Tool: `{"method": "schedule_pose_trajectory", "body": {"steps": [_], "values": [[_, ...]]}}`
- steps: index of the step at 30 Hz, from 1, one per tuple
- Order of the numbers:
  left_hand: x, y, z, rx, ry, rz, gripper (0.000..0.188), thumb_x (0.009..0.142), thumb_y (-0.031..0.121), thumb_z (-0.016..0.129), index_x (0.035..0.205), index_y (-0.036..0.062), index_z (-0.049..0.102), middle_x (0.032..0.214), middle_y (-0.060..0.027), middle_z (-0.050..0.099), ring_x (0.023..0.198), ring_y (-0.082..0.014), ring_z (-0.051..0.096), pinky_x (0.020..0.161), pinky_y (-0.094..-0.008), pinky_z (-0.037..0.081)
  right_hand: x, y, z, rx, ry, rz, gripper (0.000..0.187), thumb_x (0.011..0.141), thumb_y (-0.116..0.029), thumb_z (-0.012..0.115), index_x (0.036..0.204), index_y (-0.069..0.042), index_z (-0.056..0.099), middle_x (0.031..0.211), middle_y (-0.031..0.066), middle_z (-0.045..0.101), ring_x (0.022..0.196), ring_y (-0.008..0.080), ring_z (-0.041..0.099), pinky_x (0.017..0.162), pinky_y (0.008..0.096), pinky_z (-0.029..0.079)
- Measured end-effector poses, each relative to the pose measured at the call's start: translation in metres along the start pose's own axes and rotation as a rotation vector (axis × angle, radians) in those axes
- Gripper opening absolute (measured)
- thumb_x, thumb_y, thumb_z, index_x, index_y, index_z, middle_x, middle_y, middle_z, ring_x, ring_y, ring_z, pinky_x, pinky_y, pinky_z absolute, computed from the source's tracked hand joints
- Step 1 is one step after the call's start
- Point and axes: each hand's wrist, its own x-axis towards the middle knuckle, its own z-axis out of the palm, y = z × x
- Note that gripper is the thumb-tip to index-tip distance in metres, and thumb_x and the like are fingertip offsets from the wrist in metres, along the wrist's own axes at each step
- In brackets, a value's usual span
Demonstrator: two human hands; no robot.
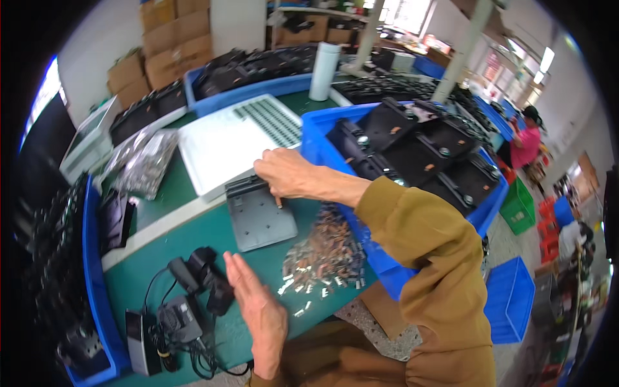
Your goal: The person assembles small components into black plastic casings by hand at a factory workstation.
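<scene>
A dark grey, shallow rectangular plate (262, 219) with small holes and a raised far edge lies on the green table. My right hand (284, 173) is over its far right corner, fingers curled and pinched; what is between them, if anything, is hidden. Just below those fingers, a small copper-coloured piece (279, 202) shows on the plate. My left hand (259, 313) is held near the table's front edge, fingers straight and nothing in it. To the right of the plate spreads a heap of small copper and silvery metal pieces (327, 248).
A blue bin (393, 267) full of similar black plates stands at the right. Another blue bin (97, 284) of black parts is at the left. Black adapters and cables (184, 319) lie left of my left hand. A white tray (222, 145) and a white bottle (324, 72) stand farther back.
</scene>
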Motion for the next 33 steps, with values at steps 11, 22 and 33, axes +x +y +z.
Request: {"method": "schedule_pose_trajectory", "body": {"steps": [11, 22, 33], "values": [[-0.002, -0.001, 0.004, 0.043, -0.053, 0.031, 0.075, 0.078, -0.013, 0.048, 0.147, -0.0068, 0.017, 0.151, -0.0268, 0.023, 0.14, -0.0396, 0.024, 0.115, -0.0436, 0.022, -0.11, 0.019, -0.189, -0.172, 0.075, 0.485, 0.025, 0.065, -0.015, 0.064, 0.081, 0.003, 0.064, 0.079, 0.024, 0.064, 0.082, 0.0409, 0.065, 0.073, 0.0461, 0.053], [-0.005, -0.001, 0.002, 0.111, -0.106, 0.044, 0.071, 0.08, -0.01, 0.047, 0.145, -0.0071, 0.02, 0.15, -0.0258, 0.025, 0.139, -0.0391, 0.025, 0.115, -0.0441, 0.022, -0.277, 0.063, -0.307, -0.352, 0.131, 1.047, 0.038, 0.062, -0.022, 0.069, 0.088, 0.006, 0.063, 0.078, 0.0152, 0.063, 0.076, 0.0275, 0.061, 0.069, 0.0378, 0.046], [-0.008, -0.006, 0.002, 0.136, -0.089, 0.086, 0.071, 0.079, -0.009, 0.046, 0.147, -0.0041, 0.023, 0.149, -0.0246, 0.029, 0.138, -0.0382, 0.028, 0.115, -0.0427, 0.022, -0.373, 0.102, -0.314, -0.151, 0.401, 1.566, 0.036, 0.06, -0.018, 0.076, 0.09, 0.002, 0.07, 0.085, 0.0188, 0.07, 0.083, 0.0299, 0.068, 0.075, 0.037, 0.052]]}}
